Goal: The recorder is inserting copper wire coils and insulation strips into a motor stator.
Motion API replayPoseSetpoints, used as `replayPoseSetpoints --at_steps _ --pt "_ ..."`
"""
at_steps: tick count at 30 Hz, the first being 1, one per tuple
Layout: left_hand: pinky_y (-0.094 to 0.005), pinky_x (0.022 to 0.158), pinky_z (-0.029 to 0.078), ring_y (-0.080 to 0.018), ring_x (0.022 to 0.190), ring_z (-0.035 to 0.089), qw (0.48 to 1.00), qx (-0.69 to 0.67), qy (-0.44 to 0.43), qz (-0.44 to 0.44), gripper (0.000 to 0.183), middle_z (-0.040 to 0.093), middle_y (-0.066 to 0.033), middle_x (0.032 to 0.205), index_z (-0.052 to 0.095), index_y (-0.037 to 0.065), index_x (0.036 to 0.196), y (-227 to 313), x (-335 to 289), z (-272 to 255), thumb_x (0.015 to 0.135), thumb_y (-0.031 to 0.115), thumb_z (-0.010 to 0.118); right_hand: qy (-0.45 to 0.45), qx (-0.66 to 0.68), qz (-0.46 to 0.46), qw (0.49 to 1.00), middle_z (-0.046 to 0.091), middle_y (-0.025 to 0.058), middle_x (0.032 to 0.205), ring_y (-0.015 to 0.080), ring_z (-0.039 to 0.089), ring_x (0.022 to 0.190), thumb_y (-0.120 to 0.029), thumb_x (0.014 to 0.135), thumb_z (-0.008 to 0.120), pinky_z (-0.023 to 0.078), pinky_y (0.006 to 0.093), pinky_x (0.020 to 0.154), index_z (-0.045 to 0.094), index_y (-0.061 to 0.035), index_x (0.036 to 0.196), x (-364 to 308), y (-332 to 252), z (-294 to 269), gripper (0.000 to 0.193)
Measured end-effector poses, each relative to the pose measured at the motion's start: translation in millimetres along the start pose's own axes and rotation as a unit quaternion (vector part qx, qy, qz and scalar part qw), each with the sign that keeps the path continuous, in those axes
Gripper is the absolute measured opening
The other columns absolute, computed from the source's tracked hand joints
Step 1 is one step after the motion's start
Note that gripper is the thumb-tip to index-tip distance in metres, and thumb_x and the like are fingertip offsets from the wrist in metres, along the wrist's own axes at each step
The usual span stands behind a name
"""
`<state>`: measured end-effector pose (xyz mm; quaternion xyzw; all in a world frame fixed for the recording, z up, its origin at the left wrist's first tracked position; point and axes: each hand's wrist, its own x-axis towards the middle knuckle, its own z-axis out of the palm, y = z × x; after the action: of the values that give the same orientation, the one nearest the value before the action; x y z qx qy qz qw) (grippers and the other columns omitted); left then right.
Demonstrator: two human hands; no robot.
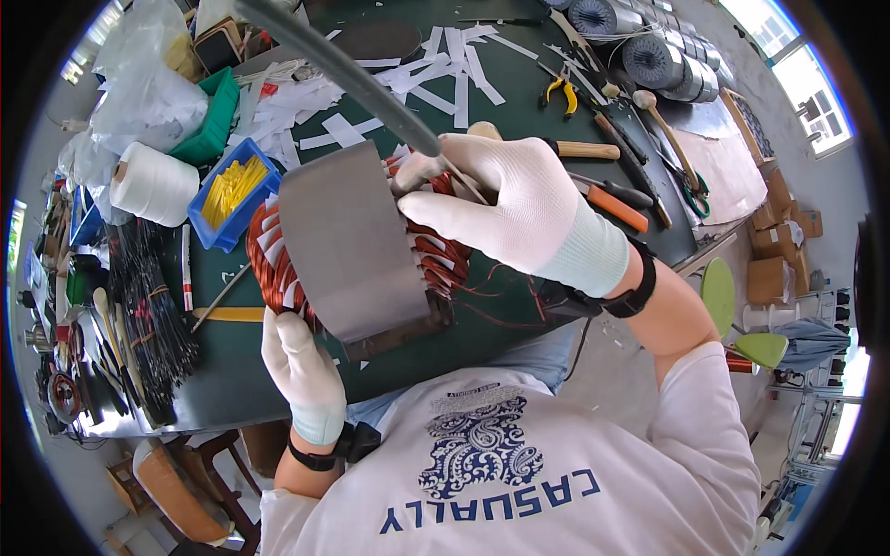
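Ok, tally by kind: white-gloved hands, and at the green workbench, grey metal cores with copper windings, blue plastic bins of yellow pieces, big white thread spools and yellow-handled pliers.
White-gloved hands: 2 (left hand, right hand)
Grey core with copper windings: 1
Blue bin of yellow pieces: 1
White thread spool: 1
Yellow-handled pliers: 1
Total: 6

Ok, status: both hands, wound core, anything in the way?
Left hand at left windings; right hand at right windings. Grey core between them. Grey rod slants across view to right hand, grip unclear.
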<state>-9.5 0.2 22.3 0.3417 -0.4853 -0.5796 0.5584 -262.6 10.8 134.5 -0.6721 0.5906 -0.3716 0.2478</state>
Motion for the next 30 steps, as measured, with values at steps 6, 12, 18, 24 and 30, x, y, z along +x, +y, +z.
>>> replayPoseSetpoints --at_steps 6,12,18,24,30 --pt "-0.036 0.103 0.043 -0.0212 0.121 0.056 0.999 0.046 -0.004 -0.013 0.06 0.058 -0.0122 0.134 0.045 -0.003 0.141 0 -1 -7 0.105 0.045 0.048 -0.005 0.176 0.036 0.984 0.069 -0.0009 0.08 0.0037 0.054 0.066 -0.016 0.088 0.074 0.046 0.0196 0.066 0.071 -0.0052 0.097 -13 29 14 0.015" --pt "-0.0369 0.101 0.044 -0.0206 0.121 0.056 0.999 0.047 -0.024 -0.008 0.057 0.056 -0.0109 0.134 0.044 -0.001 0.141 -4 0 -10 0.107 0.045 0.043 0.121 0.32 -0.074 0.937 0.075 0.0066 0.098 0.0083 0.066 0.081 0.004 0.086 0.071 0.054 0.0251 0.074 0.07 0.0013 0.101 -53 55 60 0.015" --pt "-0.0377 0.103 0.044 -0.021 0.122 0.056 0.999 0.022 -0.032 -0.003 0.055 0.056 -0.0106 0.135 0.043 -0.001 0.141 -5 0 -13 0.107 0.041 0.045 0.117 0.256 0.03 0.959 0.073 0.0082 0.087 0.0105 0.067 0.073 0.007 0.088 0.066 0.053 0.0243 0.066 0.072 0.0037 0.102 -91 39 47 0.016" --pt "-0.0341 0.105 0.041 -0.0197 0.119 0.057 0.999 -0.013 -0.036 -0.02 0.051 0.06 -0.0119 0.133 0.048 -0.007 0.138 -2 -1 -14 0.105 0.032 0.05 0.246 0.301 -0.063 0.919 0.063 0.0065 0.072 0.0085 0.05 0.052 -0.033 0.109 0.036 0.035 0.0209 0.048 0.06 0.0012 0.112 -48 35 -30 0.042" --pt "-0.0332 0.105 0.041 -0.0189 0.119 0.057 0.999 -0.019 -0.044 -0.007 0.053 0.06 -0.0116 0.132 0.049 -0.007 0.137 -4 3 -13 0.105 0.035 0.05 0.191 0.269 -0.094 0.939 0.067 0.0146 0.087 0.012 0.049 0.055 -0.04 0.11 0.031 0.039 0.024 0.051 0.053 -0.0057 0.112 10 -1 -17 0.042"
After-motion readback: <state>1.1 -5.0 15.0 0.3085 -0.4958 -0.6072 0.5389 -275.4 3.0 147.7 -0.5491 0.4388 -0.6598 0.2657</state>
